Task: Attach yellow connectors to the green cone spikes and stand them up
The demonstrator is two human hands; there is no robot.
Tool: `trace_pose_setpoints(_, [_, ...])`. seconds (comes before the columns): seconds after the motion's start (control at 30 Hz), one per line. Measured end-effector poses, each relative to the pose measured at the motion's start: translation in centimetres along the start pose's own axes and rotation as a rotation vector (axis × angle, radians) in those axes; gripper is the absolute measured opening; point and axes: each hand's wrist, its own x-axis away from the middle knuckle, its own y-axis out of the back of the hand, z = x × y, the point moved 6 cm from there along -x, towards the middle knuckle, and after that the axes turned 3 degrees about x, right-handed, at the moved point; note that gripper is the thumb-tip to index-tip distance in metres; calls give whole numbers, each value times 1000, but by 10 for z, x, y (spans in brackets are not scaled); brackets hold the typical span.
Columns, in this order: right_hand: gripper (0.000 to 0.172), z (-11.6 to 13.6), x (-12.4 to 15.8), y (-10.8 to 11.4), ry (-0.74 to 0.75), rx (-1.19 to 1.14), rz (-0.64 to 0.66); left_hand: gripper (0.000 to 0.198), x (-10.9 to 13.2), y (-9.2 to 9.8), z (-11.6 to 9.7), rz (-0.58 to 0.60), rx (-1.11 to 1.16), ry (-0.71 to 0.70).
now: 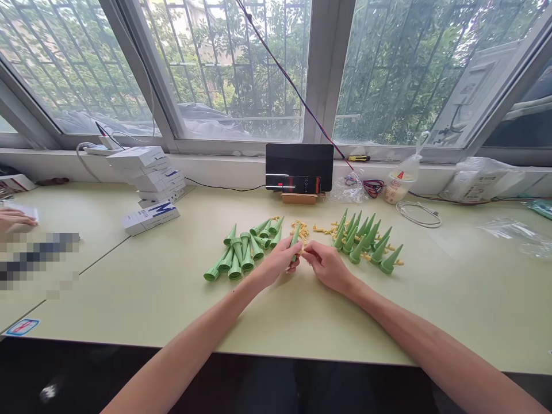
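My left hand (279, 260) is closed around a green plastic watering spike (295, 234), its narrow tip pointing up. At its side, my right hand (330, 267) pinches a small yellow plastic valve (301, 252), which touches or nearly touches the spike; the fingers partly hide it. Left of my hands lies a heap of loose green spikes (235, 259), several with their hollow ends toward me. On the right, several green spikes (373, 236) stand tip up, with yellow pieces showing at their bases. Loose yellow valves (302, 229) are scattered just beyond my hands.
Behind the parts, a phone (302, 184) leans before a black screen (299, 158). White boxes (150, 178) are stacked at the left. A coiled white cable (418, 214) and a bagged cup (399, 184) stand back right. Another person's hand (15, 219) is at far left.
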Motion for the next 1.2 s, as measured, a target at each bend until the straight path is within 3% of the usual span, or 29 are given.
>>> trace_pose_setpoints(0.33, [24,3,0,0,-8,-25,-3,28,-1,-1,0,24,-56,-89])
trace_pose_setpoints(1.2, [28,5,0,1,-26,-46,-12,30,3,-4,-4,-1,-51,-106])
